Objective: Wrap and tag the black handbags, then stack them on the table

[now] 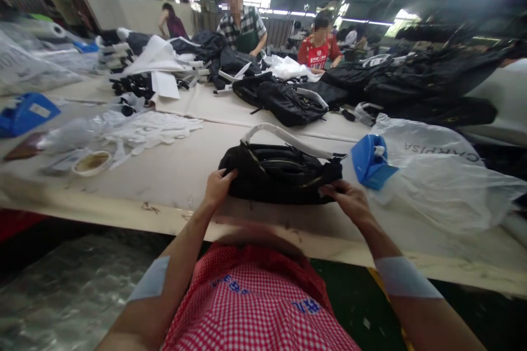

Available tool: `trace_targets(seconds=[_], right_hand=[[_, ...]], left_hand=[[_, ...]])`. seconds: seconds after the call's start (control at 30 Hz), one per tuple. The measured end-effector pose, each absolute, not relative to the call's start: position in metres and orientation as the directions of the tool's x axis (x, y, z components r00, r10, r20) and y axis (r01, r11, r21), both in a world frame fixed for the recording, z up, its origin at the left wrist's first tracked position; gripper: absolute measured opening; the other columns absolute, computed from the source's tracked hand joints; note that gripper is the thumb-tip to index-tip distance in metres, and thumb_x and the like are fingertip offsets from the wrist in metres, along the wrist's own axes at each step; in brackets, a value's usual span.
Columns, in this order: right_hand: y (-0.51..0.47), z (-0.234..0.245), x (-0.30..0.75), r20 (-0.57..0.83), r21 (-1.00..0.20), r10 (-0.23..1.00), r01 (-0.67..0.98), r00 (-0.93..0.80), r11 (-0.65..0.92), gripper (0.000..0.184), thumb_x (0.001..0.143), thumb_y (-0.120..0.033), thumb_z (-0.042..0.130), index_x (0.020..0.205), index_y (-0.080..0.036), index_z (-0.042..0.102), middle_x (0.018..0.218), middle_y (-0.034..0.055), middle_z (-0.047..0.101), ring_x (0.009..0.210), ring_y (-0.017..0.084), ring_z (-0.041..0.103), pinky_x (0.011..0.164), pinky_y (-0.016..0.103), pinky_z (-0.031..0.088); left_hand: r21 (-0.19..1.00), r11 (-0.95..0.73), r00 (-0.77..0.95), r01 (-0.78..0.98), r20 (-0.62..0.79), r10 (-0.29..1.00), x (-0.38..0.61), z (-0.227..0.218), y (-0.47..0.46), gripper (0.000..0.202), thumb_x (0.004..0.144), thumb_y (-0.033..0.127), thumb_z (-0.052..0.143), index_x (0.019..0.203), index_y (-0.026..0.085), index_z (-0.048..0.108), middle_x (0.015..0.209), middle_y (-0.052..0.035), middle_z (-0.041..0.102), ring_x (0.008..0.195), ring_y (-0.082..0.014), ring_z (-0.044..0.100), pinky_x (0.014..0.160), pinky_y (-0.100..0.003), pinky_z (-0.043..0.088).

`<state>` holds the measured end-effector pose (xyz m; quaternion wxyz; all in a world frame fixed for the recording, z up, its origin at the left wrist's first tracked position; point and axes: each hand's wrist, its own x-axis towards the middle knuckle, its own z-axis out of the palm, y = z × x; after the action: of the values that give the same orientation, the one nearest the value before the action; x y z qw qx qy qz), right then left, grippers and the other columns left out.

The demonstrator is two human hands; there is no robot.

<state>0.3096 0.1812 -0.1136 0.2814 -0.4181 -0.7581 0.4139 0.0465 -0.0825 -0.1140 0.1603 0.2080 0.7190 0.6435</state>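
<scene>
You've got 2 hands on the black bag [280, 173] near the table edge [164, 219]: left hand [217, 186] and right hand [348, 200] both curled around its ends. That wrapped handle [288, 138] could snag.

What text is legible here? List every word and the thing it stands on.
"CARPISA", seen upside down, on the clear plastic bag.
Blue characters on the red checked apron: too blurred to read.
White print on the red shirt of a person across the table: too small to read.
</scene>
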Motion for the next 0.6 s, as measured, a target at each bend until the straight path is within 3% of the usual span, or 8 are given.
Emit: trace_targets(seconds=[0.13,0.23,0.3,0.33,0.37,0.43,0.53,0.6], right_hand=[[0.191,-0.098,0.284,0.17,-0.769,0.895,0.513,-0.411,0.381,0.027,0.07,-0.04,0.069,0.084,-0.017,0.075,0.074,0.0076,0.068,0.077,0.027,0.062,0.075,0.04,0.048],[0.17,-0.076,0.278,0.467,-0.614,0.821,0.549,-0.328,0.568,0.018,0.076,-0.033,0.065,0.08,-0.018,0.072,0.099,0.0162,0.068,0.1,0.034,0.06,0.09,0.049,0.045],[0.139,-0.069,0.28,0.626,-0.54,0.694,0.443,-0.357,0.715,0.017,0.081,-0.035,0.063,0.079,-0.02,0.068,0.11,0.0166,0.065,0.107,0.033,0.057,0.096,0.049,0.043],[0.12,-0.069,0.279,0.622,-0.557,0.647,0.332,-0.441,0.761,0.017,0.083,-0.037,0.062,0.079,-0.021,0.067,0.107,0.0145,0.065,0.103,0.03,0.058,0.094,0.045,0.045],[0.102,-0.072,0.277,0.541,-0.619,0.607,0.213,-0.582,0.756,0.017,0.085,-0.038,0.061,0.079,-0.022,0.065,0.101,0.0114,0.066,0.095,0.026,0.06,0.089,0.041,0.048],[0.071,-0.083,0.266,0.278,-0.797,0.543,0.125,-0.793,0.591,0.014,0.084,-0.035,0.06,0.079,-0.023,0.063,0.087,0.0057,0.067,0.082,0.021,0.062,0.078,0.034,0.05],[0.051,-0.106,0.234,-0.093,-0.925,0.472,0.251,-0.876,0.284,0.008,0.075,-0.029,0.061,0.075,-0.021,0.061,0.068,-0.0003,0.059,0.066,0.017,0.058,0.059,0.028,0.048],[0.053,-0.116,0.212,-0.231,-0.939,0.443,0.317,-0.866,0.131,0.01,0.07,-0.027,0.063,0.076,-0.021,0.061,0.066,-0.002,0.057,0.064,0.017,0.058,0.054,0.027,0.049]], left_hand=[[0.997,-0.071,-0.907,0.004,0.033,0.419,0.025,-0.111,-0.047,0.042,0.059,0.052,0.074,0.073,0.013,0.072,0.063,-0.0007,0.066,0.065,-0.0175,0.057,0.062,-0.027,0.042],[0.996,-0.082,-0.901,-0.022,0.016,0.433,0.017,-0.1,-0.036,0.044,0.055,0.053,0.076,0.072,0.013,0.073,0.063,-0.0025,0.066,0.066,-0.0195,0.06,0.063,-0.029,0.044],[0.995,-0.099,-0.895,-0.028,0.019,0.446,0.016,-0.091,-0.034,0.046,0.055,0.054,0.077,0.074,0.012,0.074,0.063,-0.0026,0.067,0.066,-0.0201,0.061,0.064,-0.029,0.045],[0.993,-0.113,-0.89,-0.029,0.026,0.456,0.016,-0.086,-0.034,0.047,0.055,0.055,0.077,0.075,0.012,0.074,0.063,-0.0025,0.067,0.067,-0.0202,0.061,0.065,-0.03,0.046],[0.991,-0.129,-0.882,-0.028,0.037,0.47,0.017,-0.082,-0.033,0.047,0.056,0.055,0.077,0.076,0.012,0.074,0.064,-0.0024,0.067,0.067,-0.0202,0.062,0.066,-0.03,0.046],[0.987,-0.161,-0.863,-0.011,0.072,0.5,0.019,-0.075,-0.032,0.047,0.059,0.055,0.077,0.078,0.012,0.074,0.066,-0.0025,0.068,0.068,-0.0203,0.062,0.067,-0.03,0.047],[0.987,-0.153,-0.844,0.043,0.118,0.523,0.023,-0.072,-0.035,0.046,0.064,0.056,0.075,0.08,0.013,0.074,0.069,-0.0028,0.068,0.071,-0.0204,0.061,0.068,-0.029,0.045],[0.99,-0.11,-0.842,0.087,0.132,0.524,0.027,-0.075,-0.041,0.045,0.067,0.056,0.073,0.079,0.013,0.073,0.069,-0.0025,0.067,0.072,-0.0201,0.06,0.067,-0.029,0.044]])
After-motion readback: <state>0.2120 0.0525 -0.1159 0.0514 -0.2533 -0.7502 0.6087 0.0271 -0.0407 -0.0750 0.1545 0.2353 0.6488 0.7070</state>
